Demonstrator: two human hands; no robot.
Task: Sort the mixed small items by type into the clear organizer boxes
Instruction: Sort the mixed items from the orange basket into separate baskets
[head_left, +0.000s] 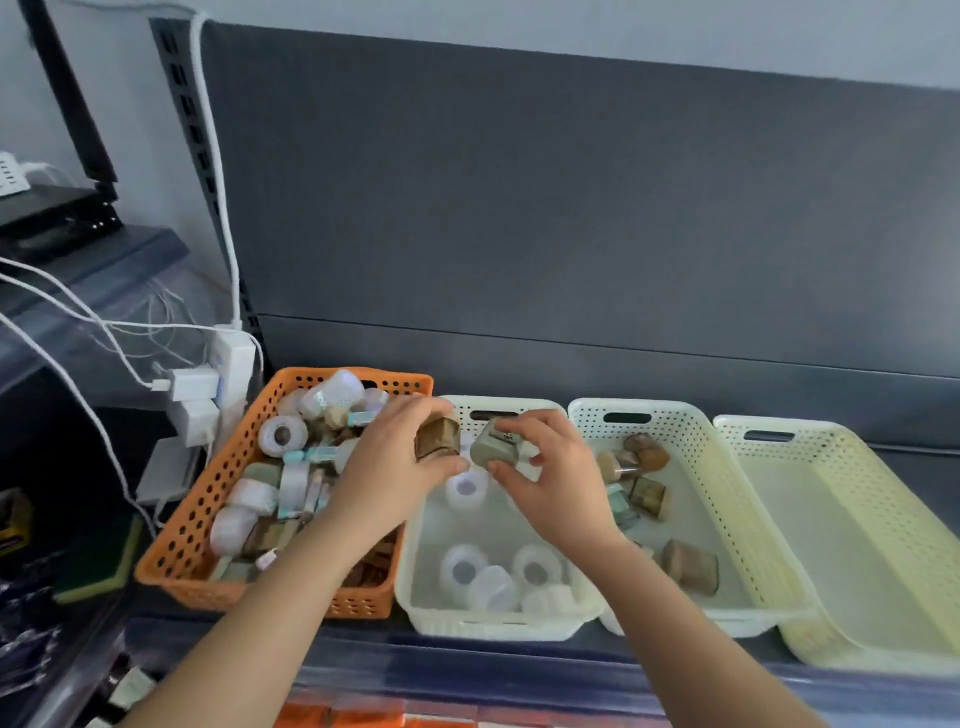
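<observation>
Both forearms reach in from the near edge, and the hands meet over the far end of the left white basket (498, 626). The left hand (384, 467) curls round a brown block (437, 439). The right hand (556, 483) pinches a grey-green block (493, 451) between thumb and fingertips. The two blocks sit just beside each other. A dark mark on the grey-green block is too blurred to read. Far left: orange basket (208, 499) of mixed items. White rolls (535, 569) lie in the left white basket, more blocks (691, 566) in the middle white basket (691, 431).

Dark grey panel (571, 208) behind; pale wall (519, 21), perhaps daylit.
</observation>
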